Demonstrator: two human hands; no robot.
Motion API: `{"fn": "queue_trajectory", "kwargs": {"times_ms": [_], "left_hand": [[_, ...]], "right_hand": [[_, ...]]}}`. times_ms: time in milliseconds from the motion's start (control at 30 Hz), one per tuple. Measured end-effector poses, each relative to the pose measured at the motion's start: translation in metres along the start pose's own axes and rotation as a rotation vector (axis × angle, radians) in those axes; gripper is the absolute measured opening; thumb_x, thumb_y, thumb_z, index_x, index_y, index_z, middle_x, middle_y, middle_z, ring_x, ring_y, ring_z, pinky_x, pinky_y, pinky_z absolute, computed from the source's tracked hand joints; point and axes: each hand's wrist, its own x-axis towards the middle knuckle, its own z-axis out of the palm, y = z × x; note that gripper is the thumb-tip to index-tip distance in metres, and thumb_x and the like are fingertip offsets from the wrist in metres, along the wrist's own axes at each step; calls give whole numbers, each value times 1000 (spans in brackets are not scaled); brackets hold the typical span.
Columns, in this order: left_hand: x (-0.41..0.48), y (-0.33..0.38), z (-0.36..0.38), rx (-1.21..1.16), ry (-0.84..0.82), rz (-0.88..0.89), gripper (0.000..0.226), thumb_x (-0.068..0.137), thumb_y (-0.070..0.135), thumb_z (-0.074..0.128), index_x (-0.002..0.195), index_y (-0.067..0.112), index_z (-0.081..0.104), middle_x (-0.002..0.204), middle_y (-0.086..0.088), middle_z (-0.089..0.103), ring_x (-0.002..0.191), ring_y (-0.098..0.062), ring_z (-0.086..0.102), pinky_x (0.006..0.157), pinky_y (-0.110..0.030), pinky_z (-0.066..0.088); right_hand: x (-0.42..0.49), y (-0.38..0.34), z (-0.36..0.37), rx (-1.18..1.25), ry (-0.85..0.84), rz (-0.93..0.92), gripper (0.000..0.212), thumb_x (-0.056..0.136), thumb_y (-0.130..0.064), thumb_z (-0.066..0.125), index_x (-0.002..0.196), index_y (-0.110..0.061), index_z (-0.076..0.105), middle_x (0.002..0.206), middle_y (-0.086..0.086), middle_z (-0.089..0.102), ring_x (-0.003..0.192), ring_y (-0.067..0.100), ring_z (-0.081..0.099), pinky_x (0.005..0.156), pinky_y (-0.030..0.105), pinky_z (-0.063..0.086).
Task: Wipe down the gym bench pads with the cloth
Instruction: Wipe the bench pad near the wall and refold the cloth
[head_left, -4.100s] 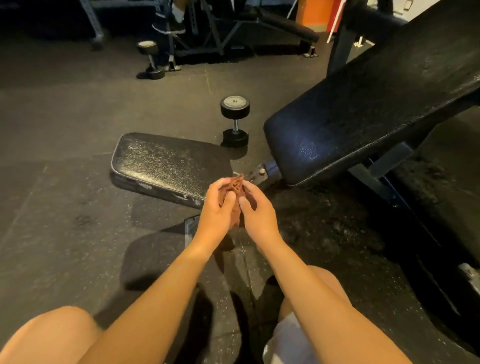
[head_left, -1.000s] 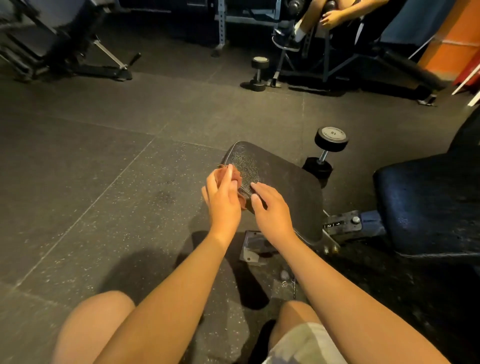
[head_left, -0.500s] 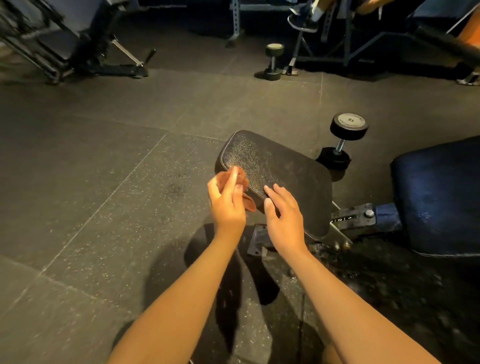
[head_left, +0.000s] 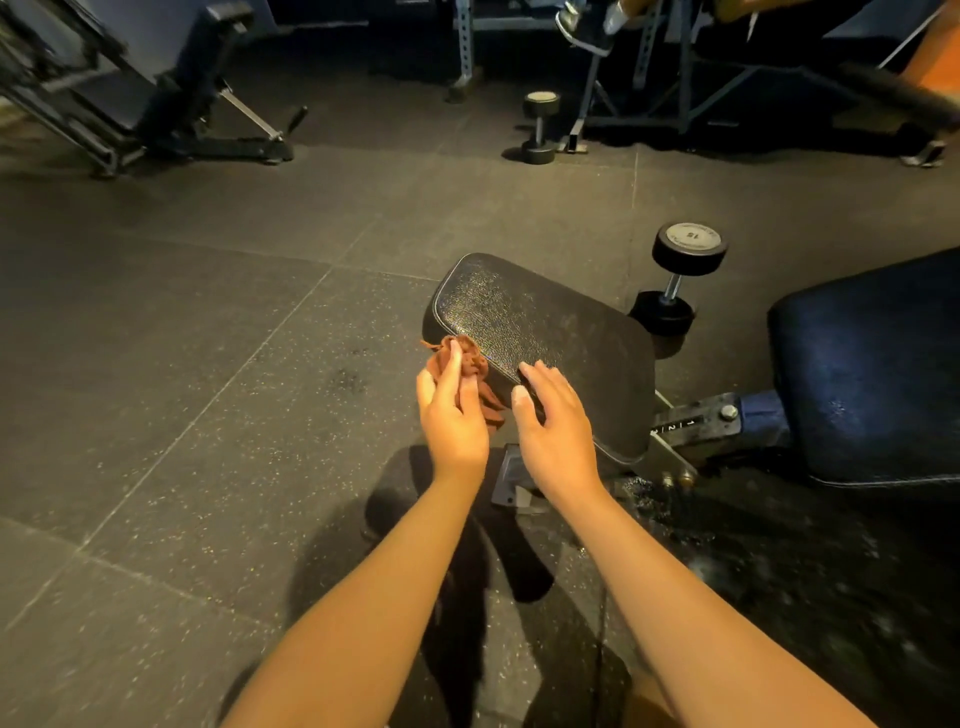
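Note:
A black seat pad (head_left: 550, 332) of the gym bench lies low in the middle of the view. The darker back pad (head_left: 872, 374) rises to the right. My left hand (head_left: 452, 410) holds a bunched reddish-brown cloth (head_left: 470, 364) at the seat pad's near left corner. My right hand (head_left: 556, 421) lies with its fingers spread and nearly straight on the pad's near edge, just right of the cloth. Part of the cloth is hidden behind my left fingers.
A dumbbell (head_left: 675, 275) stands on end behind the seat pad. A second dumbbell (head_left: 540, 127) stands farther back by another bench frame (head_left: 685, 104), where a person's shoes (head_left: 587, 26) show. A folded bench (head_left: 130, 93) is at the far left. Rubber floor tiles (head_left: 182, 364) surround me.
The view has shifted, so the seat pad sits more central. My right hand has let go of the cloth and moved onto the pad's edge. The left hand keeps the cloth.

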Motion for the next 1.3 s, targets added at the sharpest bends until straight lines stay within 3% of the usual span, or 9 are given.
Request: {"fn": "queue_trajectory", "kwargs": {"times_ms": [200,367,500,633,833,1000,1100,1200,1300], "left_hand": [[-40,-4,6,84,-133,-32,20,100,22,62,119,21,68,109,9,72,105,-8,67,78,-16,53],[-3,3,-8,2,21,-80,42,106,16,47,148,14,47,137,2,39,119,13,35,91,9,22],[0,12,-3,-67,-25,-91,39,107,10,46,146,6,48,127,3,40,106,35,36,87,7,27],[-38,2,2,68,-151,-4,32,106,8,47,137,5,56,120,13,50,106,24,49,89,0,38],[6,12,-9,36,-41,-63,43,107,16,45,149,13,45,137,2,38,119,17,38,98,5,23],[-35,15,2,-96,-158,-51,19,105,14,52,121,8,58,104,4,72,105,-4,67,85,-18,51],[-40,7,0,-101,-204,-55,24,102,11,56,125,13,65,122,-4,65,118,-4,60,99,-21,46],[-16,4,-13,-69,-95,1,41,103,9,52,144,13,53,135,0,43,120,12,38,100,2,24],[18,16,-20,-116,-10,-76,43,107,16,42,150,17,46,143,-2,38,131,0,37,108,-10,27]], "right_hand": [[1,-6,5,-42,-5,10,42,106,-34,41,146,-25,49,158,-4,36,150,9,18,120,27,1],[3,-3,-4,-15,-52,17,42,105,-35,43,146,-25,49,159,-6,34,150,5,16,119,26,1],[5,-3,-5,2,-74,26,42,105,-36,44,146,-29,48,159,-10,32,149,1,14,119,25,-1],[3,-3,-3,-16,-67,34,42,105,-36,44,146,-30,49,159,-10,33,148,0,15,117,21,-2],[3,-2,-10,55,-90,41,40,105,-37,45,143,-30,52,157,-13,36,147,-2,17,118,20,1],[3,-7,-8,101,-67,77,38,105,-34,45,141,-28,53,156,-11,37,146,-2,18,124,28,4],[3,-6,-9,90,-73,63,37,105,-32,45,141,-28,54,156,-10,38,147,-1,19,125,31,6],[5,-8,-8,39,-85,63,40,106,-33,43,144,-26,51,159,-7,35,149,3,17,125,33,4],[5,-11,-3,-41,-94,46,44,106,-37,41,148,-28,45,161,-8,29,151,6,11,119,30,-3]]}}
